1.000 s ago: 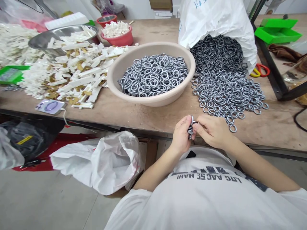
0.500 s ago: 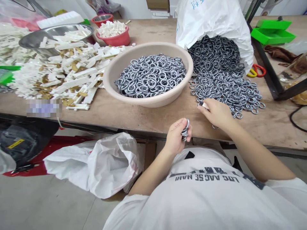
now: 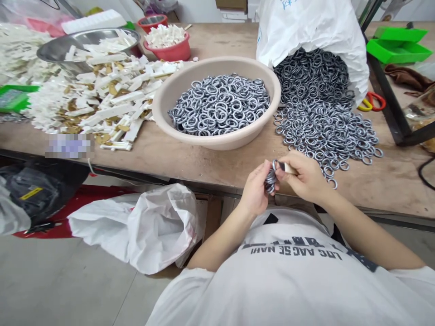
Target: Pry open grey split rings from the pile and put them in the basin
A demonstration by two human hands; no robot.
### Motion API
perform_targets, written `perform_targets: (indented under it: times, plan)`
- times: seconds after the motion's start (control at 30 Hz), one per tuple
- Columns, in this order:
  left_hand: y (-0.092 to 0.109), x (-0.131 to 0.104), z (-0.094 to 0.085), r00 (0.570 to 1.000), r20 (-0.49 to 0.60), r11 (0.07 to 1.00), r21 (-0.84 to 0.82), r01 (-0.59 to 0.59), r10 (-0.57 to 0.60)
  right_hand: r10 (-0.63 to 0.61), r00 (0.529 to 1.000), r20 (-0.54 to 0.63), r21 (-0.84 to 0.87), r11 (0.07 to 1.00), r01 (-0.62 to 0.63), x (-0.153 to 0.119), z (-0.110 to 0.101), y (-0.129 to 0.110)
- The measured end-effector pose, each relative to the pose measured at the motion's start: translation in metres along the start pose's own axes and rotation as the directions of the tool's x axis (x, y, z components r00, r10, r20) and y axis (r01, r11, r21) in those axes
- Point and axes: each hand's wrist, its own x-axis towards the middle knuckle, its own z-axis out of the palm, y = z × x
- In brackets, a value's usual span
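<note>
My left hand (image 3: 255, 191) is closed around a small bunch of grey rings (image 3: 270, 182) at the table's front edge. Pinched in my right hand (image 3: 308, 179) is a small tool (image 3: 288, 168) with a pale handle and a dark end; its exact kind is unclear. The dark end meets a ring at the top of the bunch, and the two hands are close together. Just beyond my right hand, loose grey rings (image 3: 331, 131) spill from a white sack (image 3: 312, 27) lying on its side. A beige basin (image 3: 217, 143) heaped with similar rings stands to the left.
White and brown strip-like pieces (image 3: 112, 108) are piled on the left, by a steel bowl (image 3: 45, 54) and a red bowl (image 3: 173, 53). Scissors (image 3: 375, 101), a dark metal frame (image 3: 390, 104) and green trays (image 3: 396, 50) are at right. An open white bag (image 3: 149, 226) sits below the table.
My right hand has moved left and toward me from beside the ring pile, bringing the tool to the rings in my left hand. The view has shifted slightly.
</note>
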Motion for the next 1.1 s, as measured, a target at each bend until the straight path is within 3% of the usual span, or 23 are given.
perform_targets:
  times: [0.13,0.3,0.4,0.57,0.77,1.1]
  plan:
    - [-0.003,-0.001,0.003,0.998,0.063,0.997,0.069,-0.024,0.02,-0.024,1.0,-0.018,-0.034,0.999,0.024,-0.012,0.007,-0.009]
    - [-0.001,-0.001,-0.002,0.999,0.017,0.999,-0.007,-0.033,0.033,0.116,0.993,-0.013,0.001,0.993,-0.116,-0.014,0.004,-0.006]
    - [0.0,0.0,-0.005,0.998,0.007,0.997,-0.029,-0.069,0.069,0.162,0.986,0.04,0.066,0.984,-0.165,-0.014,-0.002,-0.007]
    - [0.0,-0.002,-0.004,0.99,0.046,0.991,0.017,-0.135,0.135,0.105,0.98,0.171,0.094,0.988,-0.122,-0.012,-0.013,-0.017]
    - [0.004,-0.005,-0.005,0.991,0.106,0.995,0.051,-0.085,0.08,0.102,0.965,0.241,0.022,0.994,-0.11,-0.009,-0.017,-0.023]
    - [0.002,-0.004,-0.011,0.976,0.21,0.999,0.002,0.05,-0.05,0.078,0.932,0.354,0.123,0.984,-0.129,-0.004,-0.022,-0.021]
